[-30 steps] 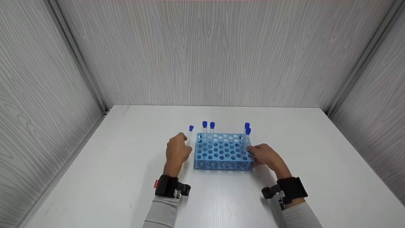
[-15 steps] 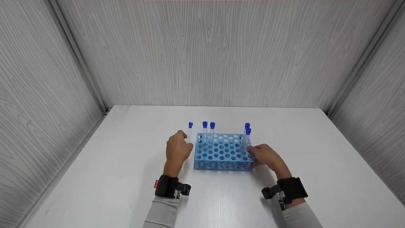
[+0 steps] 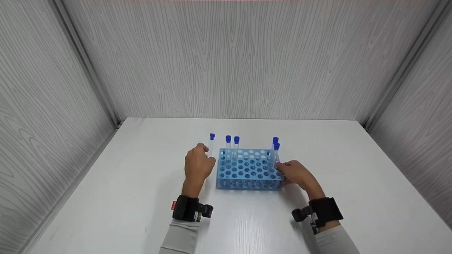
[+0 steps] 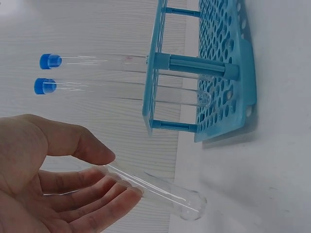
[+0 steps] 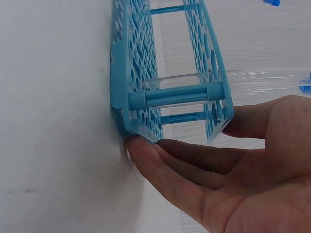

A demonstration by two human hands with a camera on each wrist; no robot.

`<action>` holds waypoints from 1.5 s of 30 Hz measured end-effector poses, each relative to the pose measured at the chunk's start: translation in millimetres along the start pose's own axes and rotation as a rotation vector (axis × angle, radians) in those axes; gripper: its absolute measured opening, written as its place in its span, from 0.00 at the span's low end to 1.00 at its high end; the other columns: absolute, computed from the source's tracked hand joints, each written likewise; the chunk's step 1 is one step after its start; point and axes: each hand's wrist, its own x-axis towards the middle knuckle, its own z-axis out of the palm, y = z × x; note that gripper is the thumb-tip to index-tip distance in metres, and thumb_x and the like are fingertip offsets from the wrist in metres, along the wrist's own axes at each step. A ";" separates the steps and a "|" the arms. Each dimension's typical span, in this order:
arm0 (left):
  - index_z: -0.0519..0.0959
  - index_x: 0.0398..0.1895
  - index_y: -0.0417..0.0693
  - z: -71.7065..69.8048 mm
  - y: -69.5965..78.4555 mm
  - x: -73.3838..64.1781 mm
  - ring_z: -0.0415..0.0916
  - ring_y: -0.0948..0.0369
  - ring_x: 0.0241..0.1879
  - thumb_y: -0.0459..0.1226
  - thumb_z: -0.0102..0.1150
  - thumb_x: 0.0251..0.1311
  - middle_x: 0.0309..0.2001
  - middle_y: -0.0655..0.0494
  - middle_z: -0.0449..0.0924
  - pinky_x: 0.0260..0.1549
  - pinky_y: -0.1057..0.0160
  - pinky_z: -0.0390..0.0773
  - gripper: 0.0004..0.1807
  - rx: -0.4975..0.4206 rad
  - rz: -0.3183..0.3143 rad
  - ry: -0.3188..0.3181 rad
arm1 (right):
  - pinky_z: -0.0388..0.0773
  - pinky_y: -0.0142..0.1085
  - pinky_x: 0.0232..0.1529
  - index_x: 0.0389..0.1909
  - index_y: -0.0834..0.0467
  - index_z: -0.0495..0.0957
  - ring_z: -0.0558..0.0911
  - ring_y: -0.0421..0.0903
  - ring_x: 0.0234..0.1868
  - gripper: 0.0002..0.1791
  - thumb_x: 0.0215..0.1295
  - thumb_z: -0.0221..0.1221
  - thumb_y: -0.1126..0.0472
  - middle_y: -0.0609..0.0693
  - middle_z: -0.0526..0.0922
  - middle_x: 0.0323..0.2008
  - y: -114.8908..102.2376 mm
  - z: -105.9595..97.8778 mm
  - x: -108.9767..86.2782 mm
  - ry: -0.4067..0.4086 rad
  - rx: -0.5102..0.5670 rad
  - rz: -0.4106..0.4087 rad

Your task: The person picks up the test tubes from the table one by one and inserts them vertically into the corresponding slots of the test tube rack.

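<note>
Just left of the blue test tube rack (image 3: 249,185), my left hand (image 3: 198,165) pinches a clear test tube (image 4: 170,194) between thumb and fingers. Its blue cap (image 3: 212,135) points up and its rounded end shows below the fingers in the left wrist view. My right hand (image 3: 296,173) grips the rack's right end, thumb at the top plate and fingertips (image 5: 138,145) low by the base. Two capped test tubes (image 4: 104,90) stand in the rack's left part. Two more capped tubes (image 3: 274,155) stand at its right, beside my right thumb.
The rack stands on a white table (image 3: 247,222) and has many round holes in its plates. Pale wood-grain panels (image 3: 233,60) enclose the table at the back and on both sides. Each wrist wears a black strap with a camera (image 3: 187,208).
My left hand has risen slightly with the test tube, and the tube's cap sits higher and is more upright. The right hand and the rack hold their place.
</note>
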 end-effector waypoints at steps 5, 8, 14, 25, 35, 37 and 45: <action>0.80 0.52 0.36 -3.5 3.6 -0.9 0.81 0.51 0.38 0.31 0.62 0.59 0.43 0.42 0.86 0.40 0.54 0.83 0.18 -0.010 0.013 0.015 | 0.85 0.46 0.51 0.62 0.76 0.72 0.84 0.49 0.42 0.31 0.78 0.49 0.49 0.53 0.77 0.36 0.1 -0.2 0.1 0.002 -0.012 0.002; 0.80 0.52 0.36 -5.1 5.9 -1.6 0.82 0.51 0.40 0.31 0.62 0.59 0.43 0.42 0.86 0.41 0.53 0.83 0.17 -0.010 0.016 0.016 | 0.85 0.45 0.51 0.62 0.75 0.73 0.84 0.49 0.42 0.31 0.78 0.49 0.50 0.52 0.76 0.35 0.3 -0.1 0.7 0.001 -0.014 0.005; 0.79 0.53 0.37 -9.1 10.9 -4.2 0.83 0.51 0.41 0.31 0.62 0.60 0.43 0.42 0.85 0.41 0.54 0.84 0.17 -0.015 0.024 0.013 | 0.84 0.45 0.52 0.62 0.74 0.73 0.83 0.47 0.41 0.31 0.78 0.49 0.49 0.51 0.75 0.33 0.5 -0.3 2.6 -0.002 -0.011 0.014; 0.81 0.55 0.39 -18.6 21.7 -10.4 0.83 0.51 0.40 0.31 0.63 0.60 0.43 0.44 0.86 0.38 0.54 0.85 0.18 -0.060 0.057 0.025 | 0.85 0.43 0.50 0.61 0.74 0.74 0.83 0.47 0.41 0.29 0.78 0.48 0.50 0.51 0.76 0.34 2.0 0.5 2.5 0.009 -0.019 -0.007; 0.82 0.55 0.43 -28.7 32.5 -17.4 0.83 0.53 0.39 0.31 0.62 0.60 0.41 0.48 0.86 0.35 0.57 0.84 0.18 -0.174 0.083 -0.022 | 0.85 0.45 0.50 0.61 0.75 0.73 0.84 0.49 0.43 0.30 0.78 0.48 0.50 0.54 0.77 0.36 -0.1 -1.2 -0.4 -0.001 -0.014 -0.013; 0.82 0.54 0.43 -29.8 32.9 -18.6 0.83 0.54 0.39 0.31 0.62 0.60 0.40 0.48 0.86 0.36 0.57 0.84 0.18 -0.193 0.096 -0.025 | 0.84 0.45 0.51 0.62 0.75 0.73 0.84 0.49 0.43 0.31 0.78 0.48 0.50 0.54 0.77 0.37 0.3 -1.1 0.2 0.000 -0.017 -0.013; 0.82 0.53 0.44 -31.3 37.2 -22.1 0.82 0.54 0.40 0.31 0.62 0.59 0.40 0.49 0.85 0.40 0.54 0.84 0.17 -0.231 0.114 -0.019 | 0.84 0.45 0.51 0.62 0.75 0.73 0.85 0.50 0.43 0.31 0.78 0.48 0.50 0.54 0.78 0.37 0.6 -1.2 1.9 -0.003 -0.021 -0.009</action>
